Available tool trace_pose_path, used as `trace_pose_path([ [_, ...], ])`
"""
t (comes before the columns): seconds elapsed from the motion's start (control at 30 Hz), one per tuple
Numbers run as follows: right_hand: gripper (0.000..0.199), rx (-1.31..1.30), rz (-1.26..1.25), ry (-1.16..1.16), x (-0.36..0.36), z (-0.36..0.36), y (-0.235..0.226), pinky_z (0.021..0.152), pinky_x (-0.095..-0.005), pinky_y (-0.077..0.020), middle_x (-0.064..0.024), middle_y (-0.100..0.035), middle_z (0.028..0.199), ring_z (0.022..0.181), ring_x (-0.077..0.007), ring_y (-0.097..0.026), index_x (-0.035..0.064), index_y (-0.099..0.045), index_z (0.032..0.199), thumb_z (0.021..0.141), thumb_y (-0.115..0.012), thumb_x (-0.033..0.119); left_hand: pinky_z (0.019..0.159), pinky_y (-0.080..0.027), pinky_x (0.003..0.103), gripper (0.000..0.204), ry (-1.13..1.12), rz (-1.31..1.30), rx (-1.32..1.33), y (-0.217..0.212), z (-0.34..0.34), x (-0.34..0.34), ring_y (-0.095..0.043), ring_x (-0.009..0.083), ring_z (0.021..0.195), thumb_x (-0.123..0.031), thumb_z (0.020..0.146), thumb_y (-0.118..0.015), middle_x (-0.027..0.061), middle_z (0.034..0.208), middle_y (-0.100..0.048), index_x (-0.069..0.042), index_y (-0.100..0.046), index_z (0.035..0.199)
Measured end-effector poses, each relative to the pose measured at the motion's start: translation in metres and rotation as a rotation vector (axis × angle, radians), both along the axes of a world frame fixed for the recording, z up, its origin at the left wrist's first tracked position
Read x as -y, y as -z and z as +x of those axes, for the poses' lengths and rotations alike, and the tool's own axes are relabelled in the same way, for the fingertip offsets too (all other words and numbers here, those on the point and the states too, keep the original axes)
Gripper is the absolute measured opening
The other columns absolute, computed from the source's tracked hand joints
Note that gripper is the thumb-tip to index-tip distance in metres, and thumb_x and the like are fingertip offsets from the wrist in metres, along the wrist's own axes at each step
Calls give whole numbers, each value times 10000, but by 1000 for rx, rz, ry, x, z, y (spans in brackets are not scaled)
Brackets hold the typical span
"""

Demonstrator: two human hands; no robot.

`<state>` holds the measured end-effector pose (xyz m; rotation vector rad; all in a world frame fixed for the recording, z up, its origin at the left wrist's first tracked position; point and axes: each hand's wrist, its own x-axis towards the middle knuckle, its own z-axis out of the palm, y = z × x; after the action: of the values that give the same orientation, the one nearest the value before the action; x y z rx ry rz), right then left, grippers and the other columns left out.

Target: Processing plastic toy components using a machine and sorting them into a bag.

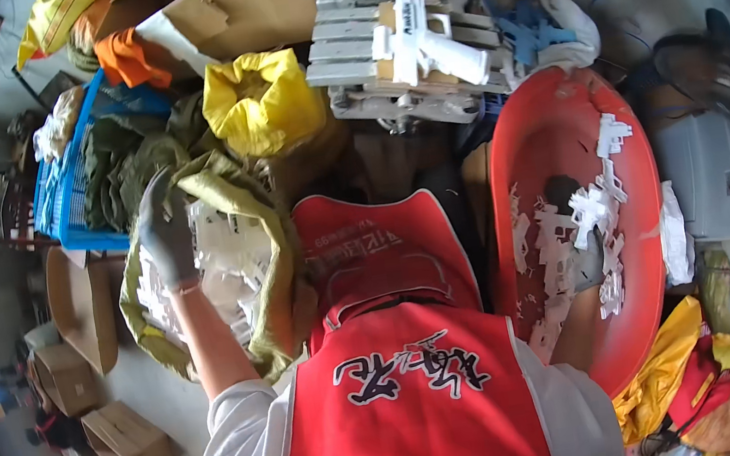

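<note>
My left hand (165,236), in a grey glove, reaches over the left rim of a yellowish woven sack (258,208). Its fingers are stretched out, and I see nothing in them. White plastic pieces (232,247) fill the sack, some in clear film. To my right, my gloved right hand (588,264) is down in a big red tub (639,283), closed at a cluster of white toy pistol pieces (593,207) that partly hides its fingers. More pistol-shaped pieces (554,248) lie around it along the tub's bottom and side.
Ahead stands a slatted grey bench (349,48) bearing a white toy pistol (425,44). A yellow sack (263,102) and a blue basket of dark cloth (95,200) are at the far left. Cardboard boxes (129,443) sit at left. A fan (707,73) stands far right.
</note>
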<state>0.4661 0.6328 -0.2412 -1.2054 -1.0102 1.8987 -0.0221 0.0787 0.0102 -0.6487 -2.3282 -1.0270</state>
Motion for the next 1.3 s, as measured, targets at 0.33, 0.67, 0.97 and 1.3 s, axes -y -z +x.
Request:
trace_pose_path([
  [0.33,518,136,398,-233,55,-95,-142,906,-317,-437,-80,-507,1296,1106,-184,-557,36,-373,1392,966,-497,303,895,-462,359,386,813,-228,156,-68,-14,-247,-586,316,1051,-182,791,-694,154,1129,-619,-64,-598,1145],
  [0.67,360,-183,720,-408,82,-249,-260,874,-295,-474,-85,-549,1228,1039,-172,-595,15,-453,1307,981,-469,168,716,-506,243,204,690,192,69,-62,-36,-240,-626,101,773,-77,858,-637,73,899,-681,-44,-623,1059],
  [0.97,469,282,1789,-684,111,-337,-302,934,-372,-432,-127,-546,1168,1076,-327,-525,114,-544,1249,794,-600,13,812,-480,248,226,366,153,122,-35,-20,-128,-613,98,909,-53,860,-617,62,1016,-671,-34,-622,1085],
  [1.3,266,118,1624,-472,107,-305,-289,986,-379,-387,-158,-596,1157,1109,-297,-542,-3,-590,1136,909,-517,115,834,-486,272,238,168,160,210,-6,28,-53,-634,177,968,-19,837,-612,92,1106,-649,-29,-616,1075],
])
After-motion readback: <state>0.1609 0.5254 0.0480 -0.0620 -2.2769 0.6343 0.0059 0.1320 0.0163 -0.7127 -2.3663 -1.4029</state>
